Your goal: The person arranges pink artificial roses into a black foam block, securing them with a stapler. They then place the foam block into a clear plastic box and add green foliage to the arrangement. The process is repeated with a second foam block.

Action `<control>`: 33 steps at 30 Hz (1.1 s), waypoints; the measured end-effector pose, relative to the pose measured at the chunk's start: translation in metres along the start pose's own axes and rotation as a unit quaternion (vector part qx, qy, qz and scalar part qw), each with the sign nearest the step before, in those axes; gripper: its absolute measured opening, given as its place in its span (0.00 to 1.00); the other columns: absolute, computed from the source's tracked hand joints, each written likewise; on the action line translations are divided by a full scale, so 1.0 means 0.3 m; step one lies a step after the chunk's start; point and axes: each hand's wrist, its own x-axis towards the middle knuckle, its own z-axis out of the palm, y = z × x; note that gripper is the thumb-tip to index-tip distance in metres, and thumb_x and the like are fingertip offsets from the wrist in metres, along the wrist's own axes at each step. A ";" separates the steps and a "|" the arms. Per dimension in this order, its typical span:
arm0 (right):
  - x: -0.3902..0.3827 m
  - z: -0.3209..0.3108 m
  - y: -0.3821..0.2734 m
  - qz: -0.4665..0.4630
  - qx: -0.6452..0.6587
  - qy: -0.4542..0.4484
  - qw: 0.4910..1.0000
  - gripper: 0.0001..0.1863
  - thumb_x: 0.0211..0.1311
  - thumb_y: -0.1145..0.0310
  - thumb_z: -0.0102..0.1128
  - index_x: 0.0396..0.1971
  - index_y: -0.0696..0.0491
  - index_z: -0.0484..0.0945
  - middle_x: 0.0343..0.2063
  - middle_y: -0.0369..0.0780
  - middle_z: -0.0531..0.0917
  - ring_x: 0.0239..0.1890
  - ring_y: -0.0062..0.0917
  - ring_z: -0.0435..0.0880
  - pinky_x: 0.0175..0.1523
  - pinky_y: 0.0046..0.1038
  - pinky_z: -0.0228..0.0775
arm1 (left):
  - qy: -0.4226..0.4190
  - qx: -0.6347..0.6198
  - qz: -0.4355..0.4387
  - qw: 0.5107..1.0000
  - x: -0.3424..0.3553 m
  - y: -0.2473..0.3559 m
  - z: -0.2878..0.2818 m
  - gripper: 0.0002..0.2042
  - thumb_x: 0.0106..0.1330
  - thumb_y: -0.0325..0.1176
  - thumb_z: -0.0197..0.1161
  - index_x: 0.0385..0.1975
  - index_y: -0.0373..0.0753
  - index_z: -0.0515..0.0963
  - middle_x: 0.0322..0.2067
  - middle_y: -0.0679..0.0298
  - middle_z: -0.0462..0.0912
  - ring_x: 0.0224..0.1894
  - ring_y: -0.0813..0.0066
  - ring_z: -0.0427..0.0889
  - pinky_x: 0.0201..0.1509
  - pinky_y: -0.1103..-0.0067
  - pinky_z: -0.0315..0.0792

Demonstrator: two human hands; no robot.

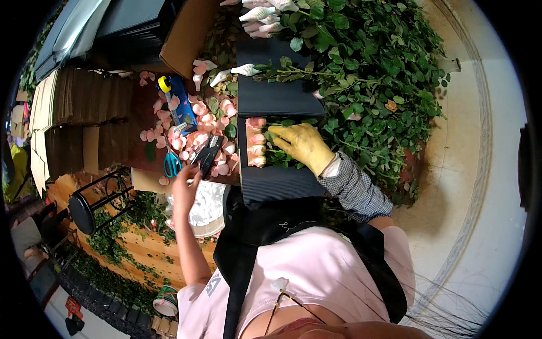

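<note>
My bare left hand [185, 182] is at the lower edge of a petal pile, its fingers apart and their tips at the near end of a black stapler [210, 153]. In a yellow glove, my right hand [307, 146] closes over the leafy stems of a row of pink roses [257, 141]. Those rose heads lie side by side on a strip of brown cardboard, over dark corrugated paper [279, 183]. The glove hides part of the stems. Teal-handled scissors [172, 164] lie just left of the stapler.
Loose pink petals [195, 138] surround a blue tape dispenser [183, 107]. Leafy rose stems [372, 85] are heaped on the right, and white-netted rose heads [262, 17] lie at the far side. Cardboard stacks [84, 107] stand left, near a black stool [82, 213]. A white-lined bin [206, 206] sits below.
</note>
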 end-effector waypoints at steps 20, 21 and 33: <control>-0.025 -0.067 -0.134 -0.021 -0.055 0.115 0.992 0.09 0.57 0.63 0.67 0.37 0.48 0.82 0.20 0.36 0.81 0.25 0.33 0.82 0.34 0.38 0.72 | -0.007 -0.110 0.151 0.982 0.057 0.555 0.292 0.19 0.57 0.30 0.76 0.46 0.35 0.79 0.36 0.58 0.81 0.34 0.67 0.81 0.40 0.74 0.76; -0.035 -0.072 -0.138 -0.024 -0.066 0.132 0.989 0.13 0.54 0.65 0.70 0.40 0.48 0.83 0.19 0.36 0.80 0.25 0.33 0.81 0.34 0.36 0.71 | -0.032 -0.104 0.154 0.982 0.035 0.576 0.279 0.18 0.58 0.30 0.75 0.46 0.35 0.79 0.35 0.58 0.81 0.33 0.68 0.81 0.39 0.74 0.76; -0.077 -0.122 -0.195 -0.031 -0.122 0.192 0.973 0.15 0.50 0.70 0.69 0.42 0.49 0.85 0.17 0.33 0.76 0.23 0.28 0.78 0.32 0.33 0.67 | 0.166 0.118 0.396 0.895 -0.056 0.722 0.261 0.08 0.57 0.30 0.73 0.27 0.40 0.78 0.23 0.63 0.72 0.25 0.64 0.75 0.28 0.69 0.69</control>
